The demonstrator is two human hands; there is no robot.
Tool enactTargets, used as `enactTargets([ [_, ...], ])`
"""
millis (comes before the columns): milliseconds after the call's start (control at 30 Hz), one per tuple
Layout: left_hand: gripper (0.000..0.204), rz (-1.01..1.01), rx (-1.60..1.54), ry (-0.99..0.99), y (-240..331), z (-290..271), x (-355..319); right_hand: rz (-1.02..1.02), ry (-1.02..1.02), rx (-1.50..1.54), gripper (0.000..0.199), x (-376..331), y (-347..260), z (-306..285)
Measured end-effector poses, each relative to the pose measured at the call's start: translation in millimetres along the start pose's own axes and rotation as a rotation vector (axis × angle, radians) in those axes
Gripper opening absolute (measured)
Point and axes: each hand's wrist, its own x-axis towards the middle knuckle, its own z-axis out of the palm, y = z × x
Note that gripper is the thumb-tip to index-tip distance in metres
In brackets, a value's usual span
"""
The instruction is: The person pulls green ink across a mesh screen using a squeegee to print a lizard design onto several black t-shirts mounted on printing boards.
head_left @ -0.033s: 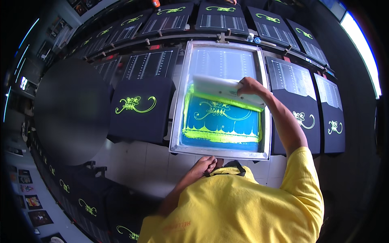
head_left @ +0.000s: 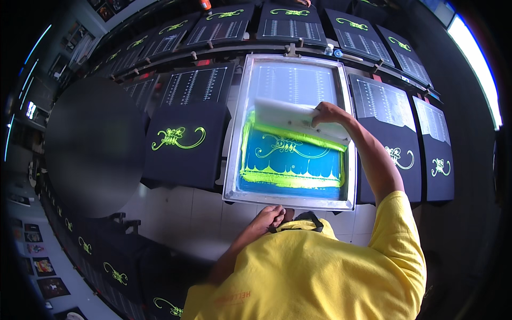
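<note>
A silkscreen frame (head_left: 230,160) with metal sides lies in front of me, its blue mesh (head_left: 293,162) bearing a scrolling flower design. My right hand (head_left: 329,113) is closed on the top of a wide whitish squeegee (head_left: 282,110), which stands tilted across the mesh. Bright yellow-green ink (head_left: 298,136) is banked along the squeegee's lower edge. More ink (head_left: 290,179) lies in a scalloped band at the mesh's near end. My left hand (head_left: 269,217) is closed beside the frame's near edge; whatever its fingers hold is hidden.
A dark printed cloth (head_left: 184,138) lies on the board at left, and others (head_left: 392,154) lie at right. A rail (head_left: 213,47) runs behind the frame, with further printed cloths beyond it. A small bottle (head_left: 328,49) stands near the rail. A dark blurred round shape covers the left.
The squeegee and my right hand have shifted very slightly toward me, with the ink bank at the squeegee's lower edge. My left hand stays where it was.
</note>
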Motion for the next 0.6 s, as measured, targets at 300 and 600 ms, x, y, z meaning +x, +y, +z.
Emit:
enactTargets([
  [300,0.029,-0.006,0.034,-0.002,1.8,-3.4,-1.9,-0.031,-0.061,-0.181,0.040,-77.9,-43.5,46.5],
  [600,0.036,0.092,0.378,0.071,23.6,15.0,-23.0,-0.129,0.287,-0.488,0.052,-181.8,-57.7,161.4],
])
